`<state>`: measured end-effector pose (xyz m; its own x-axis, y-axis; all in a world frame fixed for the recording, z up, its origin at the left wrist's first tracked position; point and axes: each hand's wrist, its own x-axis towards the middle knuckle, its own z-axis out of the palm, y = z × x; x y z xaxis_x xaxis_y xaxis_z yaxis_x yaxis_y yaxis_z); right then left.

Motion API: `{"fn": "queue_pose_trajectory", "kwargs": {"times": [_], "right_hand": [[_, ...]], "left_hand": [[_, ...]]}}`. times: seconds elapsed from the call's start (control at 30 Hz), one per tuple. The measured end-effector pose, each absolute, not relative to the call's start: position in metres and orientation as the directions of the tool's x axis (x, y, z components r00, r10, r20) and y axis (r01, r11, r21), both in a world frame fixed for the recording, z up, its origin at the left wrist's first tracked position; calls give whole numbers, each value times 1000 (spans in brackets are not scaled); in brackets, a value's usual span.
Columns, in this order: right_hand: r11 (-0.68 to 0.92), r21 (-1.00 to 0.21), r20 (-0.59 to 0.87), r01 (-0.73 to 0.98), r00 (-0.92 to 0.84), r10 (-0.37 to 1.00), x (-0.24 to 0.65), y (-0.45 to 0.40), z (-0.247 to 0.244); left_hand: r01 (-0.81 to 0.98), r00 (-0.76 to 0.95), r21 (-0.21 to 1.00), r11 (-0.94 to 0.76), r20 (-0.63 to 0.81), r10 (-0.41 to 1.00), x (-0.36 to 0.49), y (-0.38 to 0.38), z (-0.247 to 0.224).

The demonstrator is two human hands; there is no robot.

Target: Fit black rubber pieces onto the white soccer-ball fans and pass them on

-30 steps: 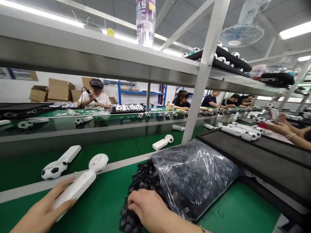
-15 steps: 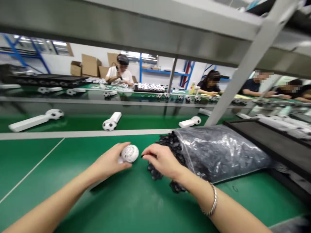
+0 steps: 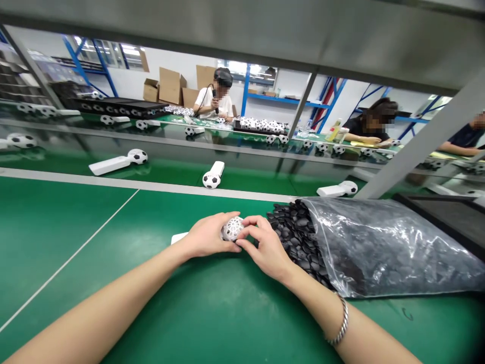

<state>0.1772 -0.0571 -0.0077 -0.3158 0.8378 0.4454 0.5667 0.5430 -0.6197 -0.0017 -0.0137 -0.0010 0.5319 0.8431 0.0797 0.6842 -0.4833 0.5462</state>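
My left hand is closed around a white ball with an openwork, net-like shell. A white handle shows behind that wrist, partly hidden by it. Against the ball's right side, my right hand has its thumb and fingers pinched, touching the shell. The small black piece seen between those fingertips a moment ago is hidden now. Just right of this hand, a heap of small black pieces spills from a clear plastic bag lying on the green work surface.
Beyond a pale strip, white handles with football-patterned heads lie on a green belt, one of them straight ahead. A slanted grey post and a dark tray stand at right. Several people work at the far bench.
My right hand has moved left from beside the black pieces to touch the ball. The ball now sits more upright in my left hand, and the view has shifted left.
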Motion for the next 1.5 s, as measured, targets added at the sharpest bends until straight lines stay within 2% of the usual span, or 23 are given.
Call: {"fn": "queue_pose_trajectory", "kwargs": {"times": [0.17,0.3,0.5,0.7,0.83,1.1,1.27,1.4,1.5], "right_hand": [[518,-630,447,579,-274,851,173,-54,-15],[442,-716,382,540,-226,896,172,-51,-20],[410,-746,310,524,-271,911,174,-49,-17],[325,-815,233,480,-243,942,186,-41,-15],[379,-774,253,507,-301,920,185,-41,-17],[419,-715,309,560,-284,908,177,-49,-23],[425,-697,298,577,-306,904,192,-40,-11],[408,-554,340,726,-250,906,216,-35,0],[388,-429,231,816,-316,920,221,-40,1]], "left_hand": [[676,529,565,-474,77,845,-3,-10,-4],[667,547,574,-475,56,835,-4,-9,-2],[658,535,589,-469,72,842,-1,-13,1],[720,446,571,-393,53,894,4,-16,0],[700,462,587,-407,62,885,5,-17,0],[722,445,568,-395,57,894,8,-21,3],[722,462,569,-393,26,886,3,-16,-2],[725,491,552,-411,4,871,-2,-11,-4],[734,534,449,-510,82,841,-3,-10,-3]]}}
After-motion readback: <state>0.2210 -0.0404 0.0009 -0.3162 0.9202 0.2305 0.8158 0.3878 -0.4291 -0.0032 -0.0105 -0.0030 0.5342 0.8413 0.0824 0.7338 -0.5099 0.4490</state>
